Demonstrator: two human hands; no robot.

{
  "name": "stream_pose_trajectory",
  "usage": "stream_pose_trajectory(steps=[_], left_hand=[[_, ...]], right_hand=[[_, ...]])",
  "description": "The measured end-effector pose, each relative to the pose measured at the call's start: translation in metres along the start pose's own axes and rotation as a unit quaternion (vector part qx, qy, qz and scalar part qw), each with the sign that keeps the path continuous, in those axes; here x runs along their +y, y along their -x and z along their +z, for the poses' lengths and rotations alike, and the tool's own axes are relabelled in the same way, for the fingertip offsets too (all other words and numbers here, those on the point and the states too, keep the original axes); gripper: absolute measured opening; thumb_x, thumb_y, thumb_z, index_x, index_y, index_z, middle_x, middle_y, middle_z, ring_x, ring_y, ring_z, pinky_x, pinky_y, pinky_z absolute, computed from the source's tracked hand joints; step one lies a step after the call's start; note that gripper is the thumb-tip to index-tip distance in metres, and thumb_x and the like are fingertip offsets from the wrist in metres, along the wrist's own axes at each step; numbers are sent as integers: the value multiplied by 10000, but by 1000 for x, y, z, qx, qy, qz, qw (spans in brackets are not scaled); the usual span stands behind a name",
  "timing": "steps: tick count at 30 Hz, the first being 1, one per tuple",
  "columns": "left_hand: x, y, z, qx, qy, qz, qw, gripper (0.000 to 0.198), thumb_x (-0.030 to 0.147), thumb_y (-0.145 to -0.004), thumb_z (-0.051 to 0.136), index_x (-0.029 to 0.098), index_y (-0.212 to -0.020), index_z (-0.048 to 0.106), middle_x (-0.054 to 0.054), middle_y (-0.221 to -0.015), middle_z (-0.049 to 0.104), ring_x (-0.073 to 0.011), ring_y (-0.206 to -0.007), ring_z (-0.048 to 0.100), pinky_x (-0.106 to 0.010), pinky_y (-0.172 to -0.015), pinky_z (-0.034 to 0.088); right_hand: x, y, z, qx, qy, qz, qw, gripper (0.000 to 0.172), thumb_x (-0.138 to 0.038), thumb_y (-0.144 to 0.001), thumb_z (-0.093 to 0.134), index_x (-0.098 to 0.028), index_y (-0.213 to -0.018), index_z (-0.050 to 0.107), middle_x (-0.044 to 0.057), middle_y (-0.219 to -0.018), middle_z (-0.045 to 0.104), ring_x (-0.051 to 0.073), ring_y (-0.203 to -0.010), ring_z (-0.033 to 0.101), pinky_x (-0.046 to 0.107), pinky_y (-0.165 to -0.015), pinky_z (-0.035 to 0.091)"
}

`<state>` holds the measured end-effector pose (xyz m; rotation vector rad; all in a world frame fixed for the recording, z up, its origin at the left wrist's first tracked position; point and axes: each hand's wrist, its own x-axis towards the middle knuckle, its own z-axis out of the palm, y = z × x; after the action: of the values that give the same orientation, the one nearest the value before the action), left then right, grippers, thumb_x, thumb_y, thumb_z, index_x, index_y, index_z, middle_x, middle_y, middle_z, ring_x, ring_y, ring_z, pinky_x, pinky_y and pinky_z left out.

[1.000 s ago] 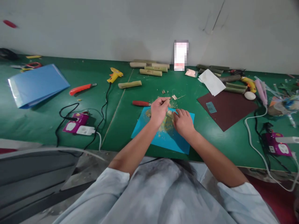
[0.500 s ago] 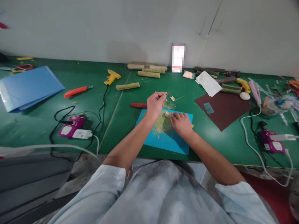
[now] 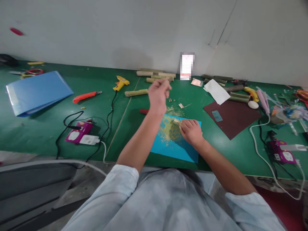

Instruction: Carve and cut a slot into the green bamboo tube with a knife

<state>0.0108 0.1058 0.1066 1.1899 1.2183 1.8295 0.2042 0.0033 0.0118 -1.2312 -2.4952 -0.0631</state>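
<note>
My right hand (image 3: 192, 131) is closed over a short piece of bamboo (image 3: 176, 122), pressing it onto the blue sheet (image 3: 173, 151). Only the pale left end of the bamboo shows past my fingers. Sawdust (image 3: 166, 130) is scattered over the sheet around it. My left hand (image 3: 159, 94) is raised above the table, in front of the bamboo pieces (image 3: 150, 79) by the wall. Its fingers are bent and blurred, so I cannot make out anything in them. Beneath my left forearm, a red handle (image 3: 143, 111) sticks out. Two small cut chips, one a pale chip (image 3: 181, 105), lie beyond the sheet.
At left are a yellow glue gun (image 3: 121, 82), an orange cutter knife (image 3: 86, 96), a purple power strip (image 3: 79, 132) with cords and a blue folder (image 3: 39, 93). A phone (image 3: 187, 65) leans on the wall. Brown paper (image 3: 232, 122), white paper (image 3: 216, 91) and another power strip (image 3: 280, 149) lie right.
My left hand has moved away from beside the sheet toward the bamboo at the back. A small chip now lies near where its fingertips were. My right hand stays on the bamboo; the view has shifted slightly.
</note>
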Motion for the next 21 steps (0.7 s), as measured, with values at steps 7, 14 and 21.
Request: stream_pose_trajectory(steps=[7,14,21], left_hand=[[-8,71,-20,-256,-267,191,909,177,247,-978,589,184,-1020,748,-45,-895,753,-133,-783,669,-250,-734,507],[-41,82,-63,-268,-344,152,887,192,285,-988,579,189,-1047,735,-67,-969,771,-172,-841,712,-286,-757,543],[-59,93,-69,-333,-379,145,851,231,302,-1011,529,213,-1075,733,-55,-973,770,-164,-843,713,-267,-753,547]], right_hand=[[37,18,-24,-3,-44,88,995,406,-504,-918,641,-177,-1154,689,130,-1140,696,285,-1028,595,387,-859,410],[43,12,-25,-77,-27,71,994,416,-537,-853,707,-177,-1060,716,126,-1022,670,298,-983,578,405,-835,425],[42,-1,-22,-59,-51,33,996,372,-480,-880,688,-174,-1090,699,124,-1023,678,291,-997,605,400,-846,459]])
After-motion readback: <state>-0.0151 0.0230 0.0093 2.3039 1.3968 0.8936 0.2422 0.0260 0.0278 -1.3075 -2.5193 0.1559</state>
